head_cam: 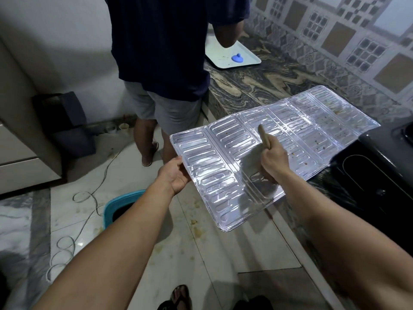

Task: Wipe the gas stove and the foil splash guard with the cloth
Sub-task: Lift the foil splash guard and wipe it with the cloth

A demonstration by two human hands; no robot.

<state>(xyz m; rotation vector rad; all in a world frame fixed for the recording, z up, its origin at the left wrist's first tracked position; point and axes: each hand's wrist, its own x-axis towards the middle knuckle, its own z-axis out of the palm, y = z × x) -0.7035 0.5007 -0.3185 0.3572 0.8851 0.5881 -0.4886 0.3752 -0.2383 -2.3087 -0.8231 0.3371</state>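
Note:
The silver foil splash guard (223,153) lies flat, its far part on the counter and black gas stove (380,171), its near part jutting out over the floor. My left hand (176,173) grips the guard's left edge, thumb on top. My right hand (273,159) is curled round a tan, stick-like thing (263,135) that I cannot identify, and presses its end on the middle of the foil. Brown spots dot the guard's far right panels. No cloth is clearly visible.
Another person (165,63) in a dark shirt and grey shorts stands at the marble counter (257,86), over a white tray (245,61) holding a blue object. A teal bucket (120,206) and a loose cable (89,198) are on the stained floor.

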